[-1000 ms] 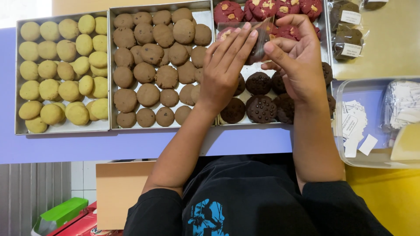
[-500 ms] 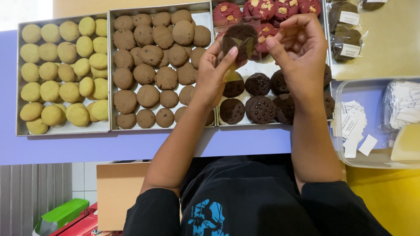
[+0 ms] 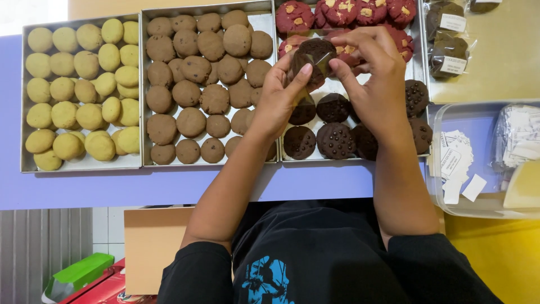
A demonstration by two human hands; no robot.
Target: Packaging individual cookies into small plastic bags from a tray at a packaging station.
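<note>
My left hand (image 3: 278, 104) and my right hand (image 3: 376, 84) together hold a dark chocolate cookie in a clear plastic wrapper (image 3: 313, 56) above the right metal tray (image 3: 419, 65). The left thumb presses the wrapper's front; the right fingers pinch its right edge. Below my hands, dark chocolate-chip cookies (image 3: 335, 139) lie in that tray, with red cookies (image 3: 340, 11) at its far end.
A middle tray (image 3: 264, 17) holds brown cookies (image 3: 194, 107); the left tray (image 3: 25, 95) holds yellow cookies (image 3: 76, 115). Wrapped dark cookies (image 3: 447, 39) lie at far right. A clear plastic tub (image 3: 444, 205) with white paper labels (image 3: 458, 163) sits at right.
Both hands rose from the tray's dark cookies, and the wrapped cookie now shows upright between the fingers instead of being covered by them.
</note>
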